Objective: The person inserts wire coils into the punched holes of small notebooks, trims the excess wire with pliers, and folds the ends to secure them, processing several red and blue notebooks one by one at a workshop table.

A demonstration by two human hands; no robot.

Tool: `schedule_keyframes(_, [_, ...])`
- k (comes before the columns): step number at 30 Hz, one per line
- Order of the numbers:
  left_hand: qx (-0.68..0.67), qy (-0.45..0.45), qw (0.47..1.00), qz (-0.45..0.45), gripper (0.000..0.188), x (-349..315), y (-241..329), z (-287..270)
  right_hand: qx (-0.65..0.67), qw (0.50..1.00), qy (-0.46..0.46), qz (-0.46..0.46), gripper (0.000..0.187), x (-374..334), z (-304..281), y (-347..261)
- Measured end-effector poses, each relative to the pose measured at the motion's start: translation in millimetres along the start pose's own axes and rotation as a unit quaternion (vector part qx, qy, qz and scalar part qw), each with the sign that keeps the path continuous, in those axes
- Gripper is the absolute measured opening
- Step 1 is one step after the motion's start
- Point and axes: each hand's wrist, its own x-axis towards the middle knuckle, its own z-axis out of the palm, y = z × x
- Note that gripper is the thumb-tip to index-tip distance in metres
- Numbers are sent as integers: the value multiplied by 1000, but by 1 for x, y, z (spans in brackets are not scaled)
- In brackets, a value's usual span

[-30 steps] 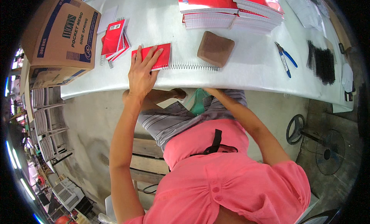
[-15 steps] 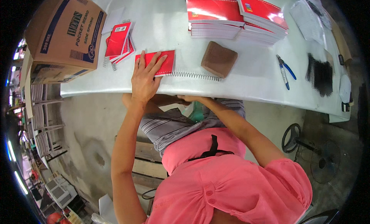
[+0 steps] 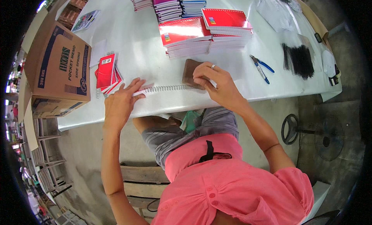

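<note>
Near the table's front edge, my left hand (image 3: 119, 105) grips a small notebook (image 3: 138, 92) between thumb and fingers. It is turned nearly edge-on, so only a thin pale strip shows. A long metal spiral wire (image 3: 170, 88) runs rightward from the notebook along the table. My right hand (image 3: 217, 85), a ring on one finger, is closed at the wire's far end, its fingertips pinched and partly hiding that end. Right behind those fingers lies a brown block (image 3: 189, 72), partly covered by the hand.
Red spiral notebooks (image 3: 106, 72) lie beside a cardboard box (image 3: 62, 66) on the left. Stacked red notebooks (image 3: 186, 31) stand farther back, near purple (image 3: 166, 4) and blue stacks (image 3: 192, 2). Blue-handled pliers (image 3: 261, 68) and a pile of black spirals (image 3: 298, 60) are at right.
My right hand has come up from below the table edge to the wire's right end. The notebook, flat and red side up before, is now tilted edge-on in my left hand. The view has shifted.
</note>
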Motion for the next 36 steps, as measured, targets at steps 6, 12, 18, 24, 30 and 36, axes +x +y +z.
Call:
schedule_keyframes(6, [-62,-87,992,74,45,-6,35,5,7,991,-70,-112,17,12,21,-4])
schedule_keyframes(12, [-89,-39,992,85,46,-3,38,15,-3,991,-128,38,19,0,48,-16])
schedule_keyframes(18, [-99,-7,990,104,45,-1,43,17,-216,950,-176,-143,15,8,41,-7])
schedule_keyframes(24, [-107,13,984,141,46,-2,43,21,-115,961,-246,52,11,31,25,5])
schedule_keyframes(30, [-70,20,981,180,56,3,38,24,-362,911,-183,-72,25,22,-4,40])
schedule_keyframes(36, [9,125,986,112,69,-10,17,43,32,958,-272,89,42,53,-23,36])
